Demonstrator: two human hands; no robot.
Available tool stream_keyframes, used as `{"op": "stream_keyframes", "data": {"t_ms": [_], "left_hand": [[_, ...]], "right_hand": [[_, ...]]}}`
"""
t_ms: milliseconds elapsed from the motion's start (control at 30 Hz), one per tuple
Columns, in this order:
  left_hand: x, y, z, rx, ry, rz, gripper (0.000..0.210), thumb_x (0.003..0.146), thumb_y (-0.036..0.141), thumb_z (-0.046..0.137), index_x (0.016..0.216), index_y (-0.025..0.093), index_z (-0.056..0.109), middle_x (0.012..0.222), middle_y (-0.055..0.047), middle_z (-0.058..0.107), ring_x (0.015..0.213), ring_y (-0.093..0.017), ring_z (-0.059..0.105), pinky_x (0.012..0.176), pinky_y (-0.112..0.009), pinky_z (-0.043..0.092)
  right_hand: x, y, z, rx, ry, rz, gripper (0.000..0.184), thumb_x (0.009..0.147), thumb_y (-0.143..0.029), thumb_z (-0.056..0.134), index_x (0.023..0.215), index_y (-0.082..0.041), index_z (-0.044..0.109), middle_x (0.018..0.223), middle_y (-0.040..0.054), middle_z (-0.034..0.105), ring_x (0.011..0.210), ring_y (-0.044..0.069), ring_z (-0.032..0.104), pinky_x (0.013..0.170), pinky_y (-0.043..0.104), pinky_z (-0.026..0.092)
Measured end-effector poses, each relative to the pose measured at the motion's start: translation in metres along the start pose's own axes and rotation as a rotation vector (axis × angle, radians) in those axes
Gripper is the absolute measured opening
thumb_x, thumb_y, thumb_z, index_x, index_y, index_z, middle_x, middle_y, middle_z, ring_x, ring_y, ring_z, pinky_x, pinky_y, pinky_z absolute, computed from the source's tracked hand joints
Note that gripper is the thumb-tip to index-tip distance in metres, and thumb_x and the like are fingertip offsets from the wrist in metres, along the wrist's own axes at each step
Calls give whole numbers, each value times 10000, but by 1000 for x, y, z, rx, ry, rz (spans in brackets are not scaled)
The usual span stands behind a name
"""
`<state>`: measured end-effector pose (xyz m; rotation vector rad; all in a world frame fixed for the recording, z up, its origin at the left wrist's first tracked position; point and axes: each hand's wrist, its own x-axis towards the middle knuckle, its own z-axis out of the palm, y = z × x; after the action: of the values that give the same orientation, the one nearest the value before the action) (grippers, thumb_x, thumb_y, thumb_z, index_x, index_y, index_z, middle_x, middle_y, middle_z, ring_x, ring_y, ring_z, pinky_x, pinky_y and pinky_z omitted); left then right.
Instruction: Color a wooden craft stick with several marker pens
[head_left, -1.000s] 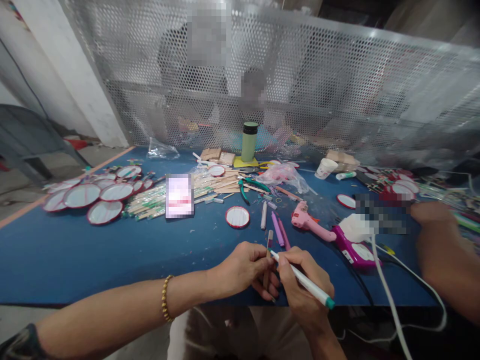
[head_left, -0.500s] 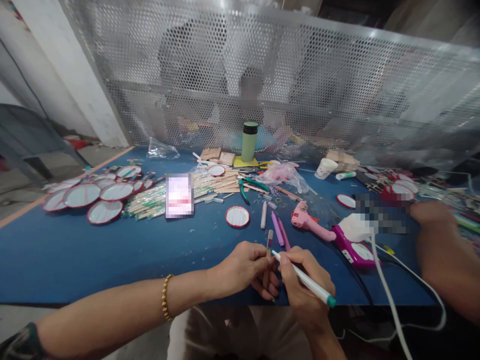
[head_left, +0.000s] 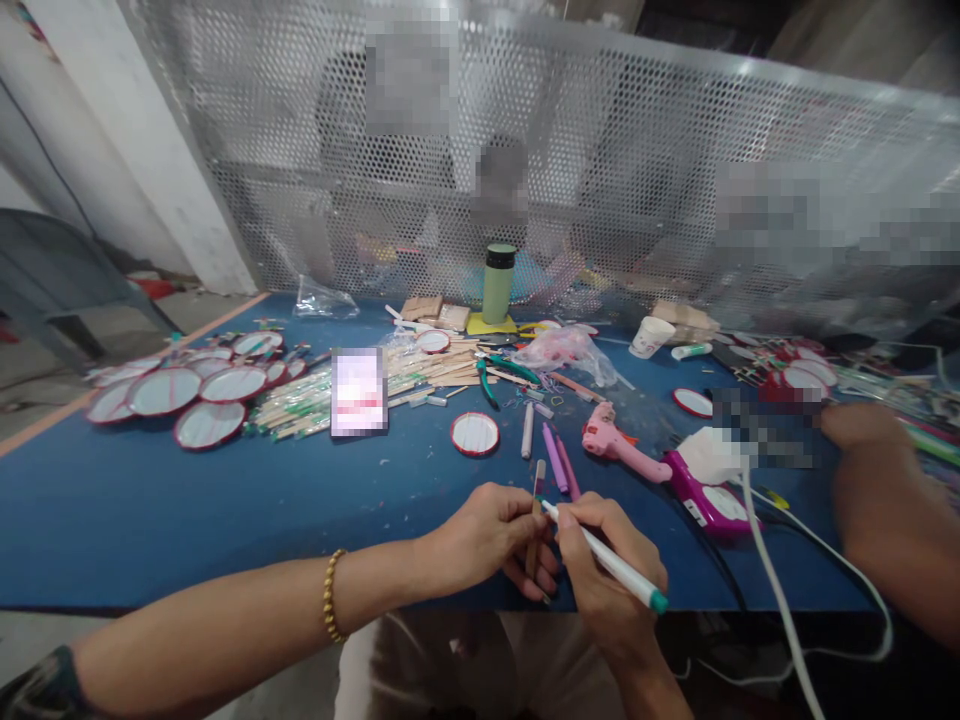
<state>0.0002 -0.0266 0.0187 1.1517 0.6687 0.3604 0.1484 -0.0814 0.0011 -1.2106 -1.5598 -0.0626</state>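
My left hand [head_left: 499, 532] pinches a thin wooden stick [head_left: 538, 488] that stands nearly upright and has a pale, clear-looking top end. In my right hand [head_left: 611, 615] is a white marker [head_left: 626, 573] with a green rear end, held like a pen. Its tip meets the stick just above my left fingertips; whether it touches, I cannot tell. Beyond my hands lie a purple marker [head_left: 555, 456], a darker pink-purple one beside it, and a pale grey marker [head_left: 527, 430]. A round white disc with a red rim [head_left: 475, 434] lies further left.
A pink glue gun [head_left: 626, 450] lies right, beside a magenta box [head_left: 694, 490] with a white cable. Several red-rimmed discs [head_left: 163, 390], bundled sticks [head_left: 300, 400] and a phone [head_left: 359, 392] are left. Behind stand a green bottle [head_left: 498, 290] and a paper cup [head_left: 651, 337]. Another person's arm [head_left: 889, 520] reaches in right.
The white marker and my right hand have shifted very slightly left. My left hand keeps its hold on the stick in the same place.
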Motion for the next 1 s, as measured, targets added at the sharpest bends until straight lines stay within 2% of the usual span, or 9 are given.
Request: {"op": "stream_keyframes", "data": {"t_ms": [367, 567, 767, 1000], "left_hand": [[0, 0, -1, 8, -3, 12, 553, 690, 670, 708, 736, 138, 565, 643, -33, 651, 561, -116, 639, 551, -234, 544], [-1, 0, 0, 13, -8, 3, 535, 724, 664, 689, 736, 144, 560, 649, -38, 655, 580, -134, 653, 558, -251, 544], [0, 1, 0, 9, -3, -9, 580, 680, 704, 695, 731, 144, 550, 644, -39, 653, 571, -129, 647, 554, -248, 538], [-1, 0, 0, 8, -1, 3, 597, 668, 716, 701, 740, 142, 550, 659, -39, 658, 564, -120, 639, 548, -243, 534]], "right_hand": [[-1, -3, 0, -11, 7, 7, 108, 891, -212, 599, 802, -256, 640, 621, -6, 661, 488, 130, 640, 452, 248, 520], [1, -3, -2, 37, 5, 25, 116, 863, -186, 631, 797, -281, 649, 596, -6, 658, 483, 114, 630, 442, 224, 491], [1, -6, 0, 26, 38, 59, 125, 867, -219, 622, 753, -259, 654, 586, -4, 653, 465, 141, 628, 432, 262, 490], [0, -2, 0, 35, 15, 31, 109, 862, -216, 630, 782, -287, 650, 584, -7, 657, 468, 129, 630, 444, 250, 507]]}}
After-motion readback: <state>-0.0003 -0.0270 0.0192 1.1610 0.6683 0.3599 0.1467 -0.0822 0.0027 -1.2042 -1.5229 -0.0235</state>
